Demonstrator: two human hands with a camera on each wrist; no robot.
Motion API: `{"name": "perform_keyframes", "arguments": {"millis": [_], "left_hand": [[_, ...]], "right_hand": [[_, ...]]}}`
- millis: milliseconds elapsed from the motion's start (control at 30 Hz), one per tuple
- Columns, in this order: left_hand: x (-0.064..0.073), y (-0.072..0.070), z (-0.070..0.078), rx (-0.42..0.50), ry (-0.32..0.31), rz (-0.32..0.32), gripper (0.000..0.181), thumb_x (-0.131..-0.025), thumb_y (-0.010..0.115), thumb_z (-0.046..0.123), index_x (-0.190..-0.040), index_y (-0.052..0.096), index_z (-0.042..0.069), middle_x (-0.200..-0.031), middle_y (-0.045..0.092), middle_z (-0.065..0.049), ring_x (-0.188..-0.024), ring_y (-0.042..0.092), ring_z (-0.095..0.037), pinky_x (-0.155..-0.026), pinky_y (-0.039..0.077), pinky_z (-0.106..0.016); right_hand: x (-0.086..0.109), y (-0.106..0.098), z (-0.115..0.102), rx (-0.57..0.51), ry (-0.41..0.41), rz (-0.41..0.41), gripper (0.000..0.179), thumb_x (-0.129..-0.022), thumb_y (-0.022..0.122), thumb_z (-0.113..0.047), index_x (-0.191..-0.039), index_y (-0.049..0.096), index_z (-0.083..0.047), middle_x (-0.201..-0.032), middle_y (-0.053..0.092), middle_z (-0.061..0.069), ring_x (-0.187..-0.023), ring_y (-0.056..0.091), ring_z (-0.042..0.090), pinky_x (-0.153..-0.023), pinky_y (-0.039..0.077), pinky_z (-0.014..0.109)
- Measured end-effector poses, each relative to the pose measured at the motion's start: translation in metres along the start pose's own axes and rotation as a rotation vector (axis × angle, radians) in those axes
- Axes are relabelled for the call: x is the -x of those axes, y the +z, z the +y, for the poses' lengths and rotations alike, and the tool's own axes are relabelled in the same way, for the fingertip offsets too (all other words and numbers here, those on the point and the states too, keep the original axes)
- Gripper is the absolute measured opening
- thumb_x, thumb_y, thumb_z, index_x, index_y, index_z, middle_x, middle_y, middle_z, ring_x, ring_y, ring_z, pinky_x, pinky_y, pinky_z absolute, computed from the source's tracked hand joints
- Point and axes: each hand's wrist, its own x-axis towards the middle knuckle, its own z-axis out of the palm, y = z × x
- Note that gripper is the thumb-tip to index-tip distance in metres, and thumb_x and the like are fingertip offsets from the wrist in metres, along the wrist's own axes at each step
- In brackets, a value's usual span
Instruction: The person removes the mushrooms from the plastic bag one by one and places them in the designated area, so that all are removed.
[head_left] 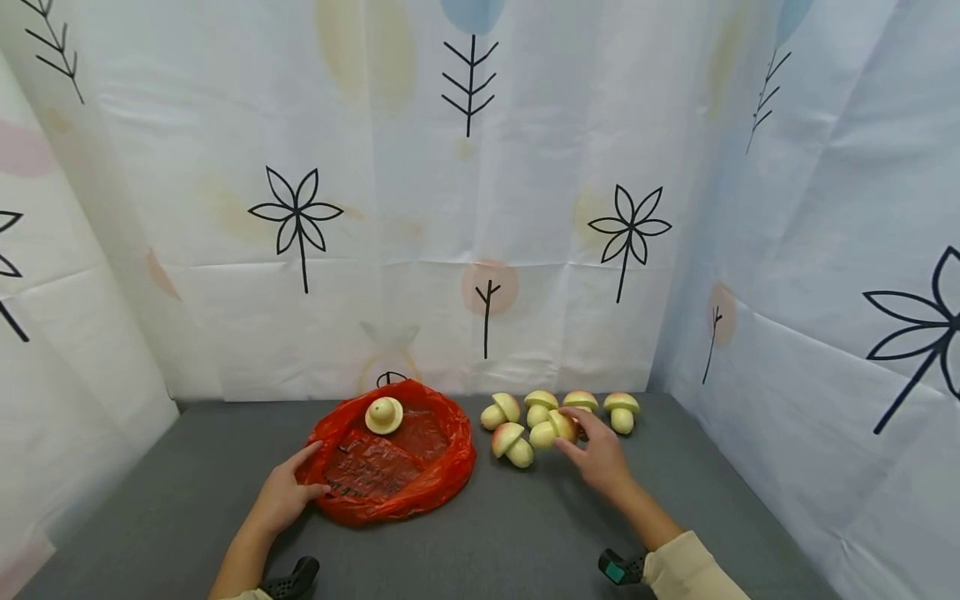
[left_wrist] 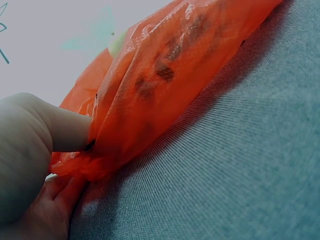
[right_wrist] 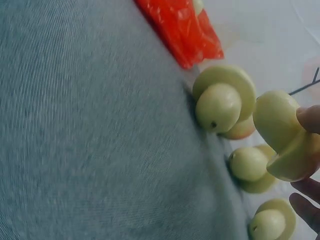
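Note:
A red plastic bag [head_left: 438,485] lies spread with its mouth upward, and one toy mushroom [head_left: 383,416] rests inside it. At the bag's left rim my left hand [head_left: 285,495] pinches the thin plastic between thumb and fingers, seen closely in the left wrist view. My right hand [head_left: 602,460] holds another mushroom [right_wrist: 277,117], pale with a reddish cap, between thumb and fingers. In the right wrist view this mushroom appears raised off the table. Several more mushrooms [head_left: 513,446] lie or stand around it, right of the bag.
A grey cloth-covered table [head_left: 480,550] spans the space under both hands. White curtains [head_left: 480,208] with printed plants hang behind it and along the sides. Each wrist wears a dark camera band [head_left: 621,567]. The far-right mushroom [head_left: 622,413] stands near the back edge.

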Motion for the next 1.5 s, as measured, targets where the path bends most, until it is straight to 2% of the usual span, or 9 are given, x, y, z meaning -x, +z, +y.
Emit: {"name": "perform_keyframes", "arguments": {"millis": [200, 433, 633, 867, 1133, 1500], "left_hand": [[0.0, 0.0, -0.001, 0.01, -0.018, -0.012, 0.076, -0.081, 0.073, 0.005, -0.147, 0.036, -0.002, -0.145, 0.03, -0.038, -0.13, 0.031, -0.053, -0.103, 0.027, -0.065], [0.0, 0.0, -0.001, 0.014, -0.013, -0.01, 0.077, -0.081, 0.074, 0.006, -0.147, 0.036, -0.002, -0.145, 0.031, -0.038, -0.13, 0.031, -0.052, -0.103, 0.028, -0.064], [0.001, 0.0, -0.002, 0.002, -0.001, -0.003, 0.077, -0.08, 0.073, 0.006, -0.147, 0.036, -0.002, -0.145, 0.032, -0.038, -0.129, 0.033, -0.052, -0.103, 0.029, -0.063], [0.001, 0.001, -0.001, -0.002, 0.0, 0.0, 0.076, -0.081, 0.073, 0.005, -0.147, 0.036, -0.002, -0.144, 0.032, -0.038, -0.129, 0.033, -0.052, -0.103, 0.029, -0.064], [-0.001, 0.0, -0.002, -0.003, 0.002, 0.005, 0.076, -0.08, 0.073, 0.005, -0.146, 0.037, -0.002, -0.143, 0.034, -0.037, -0.127, 0.036, -0.051, -0.102, 0.031, -0.063], [0.001, 0.0, -0.001, -0.001, 0.001, -0.001, 0.075, -0.08, 0.073, 0.005, -0.146, 0.037, -0.002, -0.144, 0.033, -0.038, -0.129, 0.033, -0.051, -0.103, 0.028, -0.064]], "right_hand": [[0.003, 0.003, 0.012, 0.032, 0.1, -0.034, 0.048, -0.075, 0.082, -0.007, -0.119, 0.064, -0.002, -0.113, 0.065, 0.013, -0.087, 0.063, 0.025, -0.071, 0.052, 0.039], [0.006, 0.006, 0.018, 0.093, 0.168, -0.06, 0.047, -0.076, 0.081, -0.01, -0.12, 0.064, -0.003, -0.111, 0.066, 0.014, -0.086, 0.061, 0.026, -0.072, 0.048, 0.043], [0.008, 0.009, 0.019, 0.13, 0.208, -0.085, 0.048, -0.077, 0.081, -0.012, -0.122, 0.063, -0.006, -0.115, 0.065, 0.014, -0.097, 0.062, 0.031, -0.079, 0.047, 0.049], [0.007, 0.015, 0.023, 0.143, 0.226, -0.079, 0.048, -0.076, 0.081, -0.011, -0.121, 0.064, -0.006, -0.114, 0.065, 0.014, -0.099, 0.062, 0.031, -0.082, 0.046, 0.049], [0.006, 0.017, 0.022, 0.12, 0.216, -0.085, 0.05, -0.077, 0.08, -0.01, -0.123, 0.062, 0.0, -0.121, 0.061, 0.018, -0.112, 0.057, 0.037, -0.091, 0.043, 0.052], [0.007, 0.017, 0.021, 0.131, 0.191, -0.087, 0.051, -0.076, 0.08, -0.009, -0.122, 0.061, 0.001, -0.12, 0.061, 0.02, -0.109, 0.056, 0.041, -0.089, 0.043, 0.055]]}}
